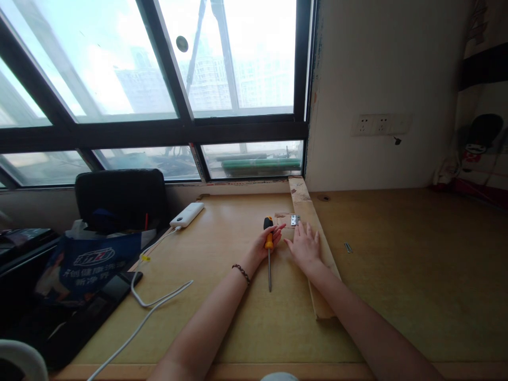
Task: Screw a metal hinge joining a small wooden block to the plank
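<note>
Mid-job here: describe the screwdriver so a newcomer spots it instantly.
Below the window, on the wooden tabletop, find the long pale board. Left of it, the left hand holds the screwdriver, its shaft pointing toward the near edge. Its black-and-yellow handle and long thin shaft set it apart from the small metal plate by the right hand.

The head camera looks forward and down across the table (222, 248), facing the window (138, 135).
</note>
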`<move>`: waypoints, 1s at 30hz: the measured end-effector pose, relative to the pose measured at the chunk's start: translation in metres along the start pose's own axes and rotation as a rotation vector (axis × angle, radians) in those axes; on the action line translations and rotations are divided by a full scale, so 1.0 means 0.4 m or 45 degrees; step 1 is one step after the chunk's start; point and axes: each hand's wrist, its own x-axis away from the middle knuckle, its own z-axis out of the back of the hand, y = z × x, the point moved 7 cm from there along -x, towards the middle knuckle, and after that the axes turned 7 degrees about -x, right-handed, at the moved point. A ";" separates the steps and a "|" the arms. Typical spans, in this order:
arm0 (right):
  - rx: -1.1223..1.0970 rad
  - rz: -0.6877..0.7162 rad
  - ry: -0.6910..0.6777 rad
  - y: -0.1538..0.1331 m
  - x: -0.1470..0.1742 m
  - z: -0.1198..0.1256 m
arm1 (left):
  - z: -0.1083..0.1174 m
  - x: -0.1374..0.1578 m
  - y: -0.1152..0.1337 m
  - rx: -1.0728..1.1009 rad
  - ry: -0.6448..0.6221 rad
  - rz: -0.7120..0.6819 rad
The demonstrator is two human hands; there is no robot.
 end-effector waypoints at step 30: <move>-0.081 0.176 0.145 -0.017 -0.009 0.074 | 0.028 -0.042 -0.001 -0.040 0.088 -0.072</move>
